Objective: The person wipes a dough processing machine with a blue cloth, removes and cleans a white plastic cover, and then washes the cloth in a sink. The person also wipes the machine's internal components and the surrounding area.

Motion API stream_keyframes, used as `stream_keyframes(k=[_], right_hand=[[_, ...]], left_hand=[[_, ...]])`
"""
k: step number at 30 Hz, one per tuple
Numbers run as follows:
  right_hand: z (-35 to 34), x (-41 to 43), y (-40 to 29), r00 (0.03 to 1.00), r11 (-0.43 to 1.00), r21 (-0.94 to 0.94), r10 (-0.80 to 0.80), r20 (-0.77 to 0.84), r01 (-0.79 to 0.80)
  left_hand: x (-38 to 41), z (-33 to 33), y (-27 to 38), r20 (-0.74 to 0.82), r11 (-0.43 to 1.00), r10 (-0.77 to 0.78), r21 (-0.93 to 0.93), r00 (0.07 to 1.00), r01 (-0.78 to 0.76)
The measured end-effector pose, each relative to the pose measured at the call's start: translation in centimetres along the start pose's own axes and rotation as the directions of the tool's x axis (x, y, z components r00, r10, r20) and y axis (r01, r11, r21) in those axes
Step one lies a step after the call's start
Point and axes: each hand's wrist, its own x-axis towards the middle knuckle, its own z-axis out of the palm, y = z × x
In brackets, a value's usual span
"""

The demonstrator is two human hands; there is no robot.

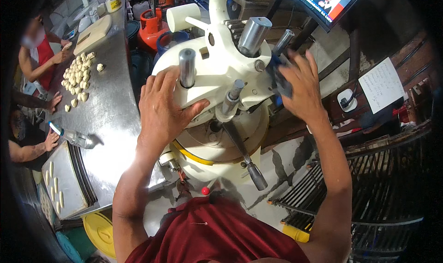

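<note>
A large cream-painted machine (221,65) with steel posts stands before me, above a round base with a yellow rim. My left hand (164,103) lies spread on its left side, beside a polished steel post (187,67); thumb and fingers are apart. My right hand (299,86) is raised at the machine's right side, blurred, by a dark item (282,77) at its palm side; whether it grips this I cannot tell. Between my hands a smaller threaded steel rod (236,89) stands up. A lever with a dark handle (256,176) slants down towards me.
Left is a steel worktable (114,100) with dough pieces (76,76), a bottle (78,138) and stacked trays (65,180). Two other people are at its far side. An orange gas cylinder (150,31) stands behind. Metal racks (304,193) and a handwritten paper (380,84) are at right; a screen hangs above.
</note>
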Motion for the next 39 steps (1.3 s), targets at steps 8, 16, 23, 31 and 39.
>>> stream_keyframes(k=[8,16,23,31,39], right_hand=[[6.0,-3.4,8.7,0.422,0.148,0.924,0.906,0.016,-0.353],[13.9,-2.2,15.1,0.568,-0.049,0.747,0.617,0.545,-0.663],[12.6,-6.9,6.6,0.657,0.307,0.837,0.749,0.081,-0.453],[8.8,-5.2,-2.5,0.939,0.891,0.452,0.115,-0.323,0.046],[8.9,-4.8,-4.7,0.844,0.686,0.699,0.484,-0.231,-0.202]], left_hand=[[0.3,0.5,1.0,0.01,1.0,0.002,-0.004,1.0,-0.002],[0.7,0.4,1.6,0.046,1.0,-0.023,-0.007,0.999,0.023],[0.8,0.6,1.5,0.066,0.999,-0.002,0.034,0.998,0.0],[0.3,0.4,1.0,0.062,1.0,-0.001,0.026,0.998,-0.001],[0.4,0.6,1.6,0.077,0.998,-0.025,0.068,0.997,0.02]])
